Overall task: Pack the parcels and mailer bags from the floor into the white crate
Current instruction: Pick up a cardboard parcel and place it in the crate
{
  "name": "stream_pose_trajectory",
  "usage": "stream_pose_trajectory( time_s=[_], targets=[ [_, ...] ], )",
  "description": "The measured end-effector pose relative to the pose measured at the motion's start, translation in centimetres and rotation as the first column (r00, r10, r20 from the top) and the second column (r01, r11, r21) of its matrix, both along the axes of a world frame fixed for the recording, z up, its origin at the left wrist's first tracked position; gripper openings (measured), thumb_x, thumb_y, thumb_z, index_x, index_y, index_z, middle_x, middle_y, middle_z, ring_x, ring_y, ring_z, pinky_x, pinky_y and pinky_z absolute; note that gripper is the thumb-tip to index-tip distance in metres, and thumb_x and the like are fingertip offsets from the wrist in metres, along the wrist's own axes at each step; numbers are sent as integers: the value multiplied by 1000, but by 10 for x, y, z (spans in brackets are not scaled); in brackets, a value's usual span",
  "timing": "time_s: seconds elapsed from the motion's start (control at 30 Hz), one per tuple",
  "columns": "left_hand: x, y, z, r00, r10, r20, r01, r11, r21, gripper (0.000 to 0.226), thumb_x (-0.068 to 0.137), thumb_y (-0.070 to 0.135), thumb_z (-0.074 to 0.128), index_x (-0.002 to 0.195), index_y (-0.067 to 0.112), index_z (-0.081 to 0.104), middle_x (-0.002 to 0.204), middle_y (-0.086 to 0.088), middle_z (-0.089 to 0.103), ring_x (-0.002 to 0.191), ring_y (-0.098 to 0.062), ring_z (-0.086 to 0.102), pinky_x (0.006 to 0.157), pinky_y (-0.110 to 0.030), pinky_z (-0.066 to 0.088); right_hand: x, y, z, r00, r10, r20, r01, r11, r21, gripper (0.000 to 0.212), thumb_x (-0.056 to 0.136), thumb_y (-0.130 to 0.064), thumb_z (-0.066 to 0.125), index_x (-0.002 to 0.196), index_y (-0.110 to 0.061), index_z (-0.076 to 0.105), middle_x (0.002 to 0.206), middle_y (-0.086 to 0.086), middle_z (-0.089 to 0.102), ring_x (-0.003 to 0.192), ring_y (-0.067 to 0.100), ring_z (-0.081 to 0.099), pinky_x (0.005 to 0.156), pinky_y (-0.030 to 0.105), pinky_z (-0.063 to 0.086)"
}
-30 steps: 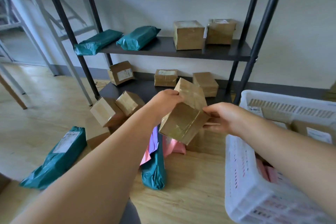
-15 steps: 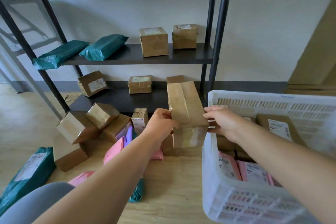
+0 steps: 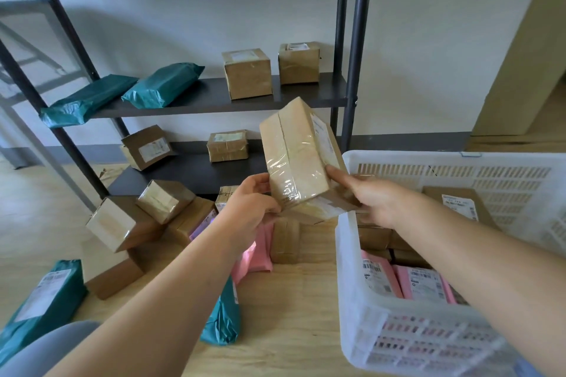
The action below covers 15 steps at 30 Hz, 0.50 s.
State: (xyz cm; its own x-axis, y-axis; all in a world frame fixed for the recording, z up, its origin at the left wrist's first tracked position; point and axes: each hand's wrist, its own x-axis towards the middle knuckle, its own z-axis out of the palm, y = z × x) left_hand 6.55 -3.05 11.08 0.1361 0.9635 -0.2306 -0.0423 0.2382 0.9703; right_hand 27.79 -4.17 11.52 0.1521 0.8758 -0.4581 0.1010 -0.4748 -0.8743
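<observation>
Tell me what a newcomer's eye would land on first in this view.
First comes the taped brown parcel at centre, tilted and held up between the left hand and right hand, beside the white crate. Next are the pink mailer bags packed inside that crate at lower right. Then comes the heap of brown boxes and a teal mailer bag on the floor at left.

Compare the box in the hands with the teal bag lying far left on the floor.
The box is stiff brown cardboard under glossy clear tape; the teal bag is soft plastic. The box is up in the air, tilted, held by the left hand and right hand; the teal bag lies on the floor, untouched. Both bear a white label.
</observation>
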Motion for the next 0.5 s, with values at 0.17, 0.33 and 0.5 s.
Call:
stream_pose_trajectory(
  time_s=[0.17,0.33,0.5],
  targets=[
    [0,-6,0,973,-18,-230,29,998,46,67,80,-26,41,137,10,46,94,1,61,85,-20,63,68,-28,58,-9,-9,-6,1000,0,21,-1,998,65,93,39,-69,85,118,-25,61,113,-4,67,107,18,61,87,40,54],
    [5,-6,-7,952,5,-306,17,997,69,57,91,-10,40,141,18,43,92,0,61,70,-7,59,51,-16,48,-11,-14,-1,999,16,37,-21,990,141,62,69,-31,86,118,-25,48,108,-7,65,99,12,62,90,39,53],
    [8,-1,0,982,33,-187,-62,986,-154,47,88,56,55,117,19,54,105,-3,63,98,-19,60,95,-36,48,-12,-16,-3,996,2,90,-18,983,183,60,71,-24,85,119,-26,48,108,-9,64,99,12,60,92,40,53]
  ],
)
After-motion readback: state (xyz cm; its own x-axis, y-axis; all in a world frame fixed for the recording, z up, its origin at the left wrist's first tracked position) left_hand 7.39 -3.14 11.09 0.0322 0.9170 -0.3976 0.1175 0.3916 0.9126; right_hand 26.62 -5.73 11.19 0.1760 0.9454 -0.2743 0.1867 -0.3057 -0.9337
